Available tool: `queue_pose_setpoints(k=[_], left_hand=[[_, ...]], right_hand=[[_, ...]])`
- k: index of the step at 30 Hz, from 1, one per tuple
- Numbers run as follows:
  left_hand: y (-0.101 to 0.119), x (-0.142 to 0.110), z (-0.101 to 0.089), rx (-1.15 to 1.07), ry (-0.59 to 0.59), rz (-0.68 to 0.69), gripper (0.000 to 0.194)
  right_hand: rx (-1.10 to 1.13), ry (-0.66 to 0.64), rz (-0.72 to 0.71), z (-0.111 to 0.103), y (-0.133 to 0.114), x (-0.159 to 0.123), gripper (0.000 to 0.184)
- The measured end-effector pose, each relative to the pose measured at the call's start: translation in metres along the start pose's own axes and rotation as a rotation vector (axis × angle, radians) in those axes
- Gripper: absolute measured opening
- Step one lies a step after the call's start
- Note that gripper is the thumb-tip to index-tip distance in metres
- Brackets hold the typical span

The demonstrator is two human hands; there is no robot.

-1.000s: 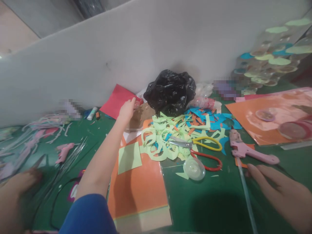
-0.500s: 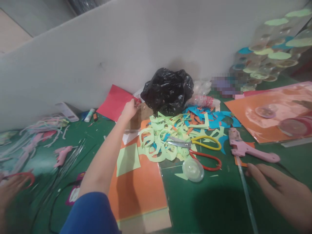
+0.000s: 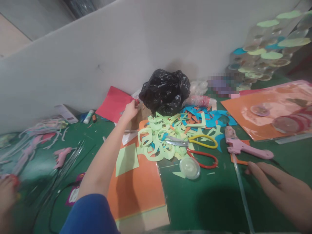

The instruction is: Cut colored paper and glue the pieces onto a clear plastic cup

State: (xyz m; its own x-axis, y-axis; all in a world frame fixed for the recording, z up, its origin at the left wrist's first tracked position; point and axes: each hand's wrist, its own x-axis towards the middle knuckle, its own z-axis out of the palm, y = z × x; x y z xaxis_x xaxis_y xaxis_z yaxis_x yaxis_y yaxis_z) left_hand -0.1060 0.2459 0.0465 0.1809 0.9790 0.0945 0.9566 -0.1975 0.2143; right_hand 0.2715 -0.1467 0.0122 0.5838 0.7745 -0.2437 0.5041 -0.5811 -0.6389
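Left hand (image 3: 131,110) is out at the far side, nearer than the right to the small red piece (image 3: 137,101), fingers bunched against it between red sheet (image 3: 114,103) and black bag (image 3: 165,91); can't tell if it's gripped. Right hand (image 3: 280,191) pinches the near-right end of the orange strip (image 3: 241,162), which runs roughly sideways, leftward from the fingertips to beside the clear glue stick (image 3: 241,185), with pink glue gun (image 3: 246,148) just beyond, handle pointing right.
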Motion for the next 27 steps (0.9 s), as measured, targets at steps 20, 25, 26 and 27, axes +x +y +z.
queue_pose_setpoints(k=[20,25,26,27], left_hand=[[0.013,-0.033,-0.033,-0.134,0.101,-0.146,0.016],[0.029,-0.070,-0.058,-0.191,0.098,-0.031,0.016],[0.035,-0.079,-0.063,-0.189,0.093,-0.010,0.016],[0.042,-0.088,-0.069,-0.185,0.083,0.012,0.015]], right_hand=[[-0.005,0.001,-0.029,-0.003,-0.014,-0.004,0.047],[-0.013,-0.016,-0.037,-0.002,-0.017,-0.008,0.051],[-0.018,-0.021,-0.042,-0.002,-0.016,-0.009,0.051],[-0.024,-0.022,-0.051,-0.001,-0.016,-0.009,0.052]])
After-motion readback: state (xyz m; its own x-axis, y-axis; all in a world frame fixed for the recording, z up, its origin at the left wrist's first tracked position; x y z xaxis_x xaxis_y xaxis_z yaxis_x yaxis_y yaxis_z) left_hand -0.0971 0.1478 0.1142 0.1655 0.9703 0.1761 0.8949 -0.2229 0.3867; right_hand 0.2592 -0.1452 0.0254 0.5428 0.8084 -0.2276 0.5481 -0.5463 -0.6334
